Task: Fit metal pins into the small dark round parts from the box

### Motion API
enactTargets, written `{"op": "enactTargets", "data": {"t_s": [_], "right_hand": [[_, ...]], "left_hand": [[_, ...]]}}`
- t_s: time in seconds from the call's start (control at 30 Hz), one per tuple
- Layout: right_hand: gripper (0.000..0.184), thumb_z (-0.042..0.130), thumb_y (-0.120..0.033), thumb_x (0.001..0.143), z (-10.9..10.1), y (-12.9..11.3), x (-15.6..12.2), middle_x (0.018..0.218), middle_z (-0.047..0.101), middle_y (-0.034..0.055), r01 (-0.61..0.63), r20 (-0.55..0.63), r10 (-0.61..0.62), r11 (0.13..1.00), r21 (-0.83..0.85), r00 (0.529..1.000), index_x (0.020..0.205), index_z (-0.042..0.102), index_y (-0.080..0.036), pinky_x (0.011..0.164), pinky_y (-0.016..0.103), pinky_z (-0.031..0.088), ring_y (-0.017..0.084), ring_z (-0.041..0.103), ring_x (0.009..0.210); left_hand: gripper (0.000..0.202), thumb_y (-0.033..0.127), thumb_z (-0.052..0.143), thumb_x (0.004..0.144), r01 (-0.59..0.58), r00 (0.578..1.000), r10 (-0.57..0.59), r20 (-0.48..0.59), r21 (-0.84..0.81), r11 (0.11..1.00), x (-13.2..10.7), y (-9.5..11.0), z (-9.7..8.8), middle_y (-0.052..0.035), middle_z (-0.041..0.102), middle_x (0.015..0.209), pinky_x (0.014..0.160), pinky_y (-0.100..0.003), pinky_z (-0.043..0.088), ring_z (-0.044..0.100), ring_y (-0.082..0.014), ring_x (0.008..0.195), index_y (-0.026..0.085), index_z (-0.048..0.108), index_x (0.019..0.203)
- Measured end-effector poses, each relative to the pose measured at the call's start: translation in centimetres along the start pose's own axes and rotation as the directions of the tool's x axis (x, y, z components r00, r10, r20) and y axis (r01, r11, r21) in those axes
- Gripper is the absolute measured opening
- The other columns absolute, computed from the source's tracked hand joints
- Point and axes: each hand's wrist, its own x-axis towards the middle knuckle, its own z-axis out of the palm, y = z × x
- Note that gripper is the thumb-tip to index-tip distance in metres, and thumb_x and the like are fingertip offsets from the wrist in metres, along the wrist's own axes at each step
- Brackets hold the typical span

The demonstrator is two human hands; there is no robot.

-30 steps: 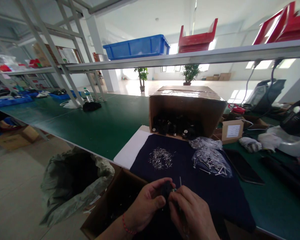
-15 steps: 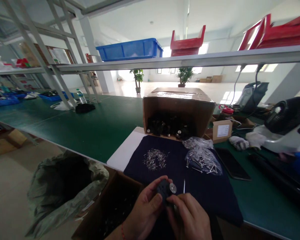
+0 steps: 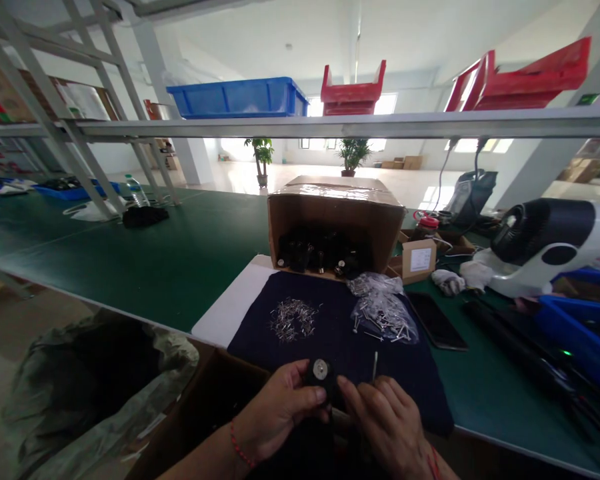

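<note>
1. Black round fitting [image 3: 316, 377], its face capped by a silver disc [image 3: 321, 368], sits low in the view, over the near edge of a navy cloth [image 3: 415, 393] and held up between the two hands.
2. The left hand [image 3: 280, 407] is closed around the fitting's body, with thumb and fingers gripping from below and behind. The disc faces up, uncovered.
3. The right hand [image 3: 387, 420] lies just beside the fitting, its fingers bunched together. A thin steel pin [image 3: 375, 365] rises upright from them and looks pinched, though the fingers hide its lower end, so I can't be sure.
4. For steady fine work, it seems best to grip only the black body, leaving the disc clear, and to pinch the pin close to its lower end so it doesn't wobble.
5. On the cloth lie a loose heap of silver pins [image 3: 293, 320] and a clear plastic bag of pins [image 3: 383, 317]. Beyond them, a tipped cardboard box [image 3: 335, 213] holds more black fittings.
</note>
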Motion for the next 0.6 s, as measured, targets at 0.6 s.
{"op": "enactTargets", "data": {"t_s": [0.6], "right_hand": [[0.03,0.051,0.005,0.084,3.3,9.0,3.1,0.074,0.059,0.0067,0.131,0.429,0.004,0.949,-0.285,0.903,0.073,0.065,-0.019,0.062,0.038,0.037,0.024,0.051,0.068]], "left_hand": [[0.034,0.026,0.087,0.065,-0.091,0.996,0.09,-0.017,-0.076,0.993,1.9,0.2,-0.6,-0.0011,0.064,0.072,0.062,-0.023,0.044,0.056,-0.0097,0.062,0.014,0.062,0.086]]}}
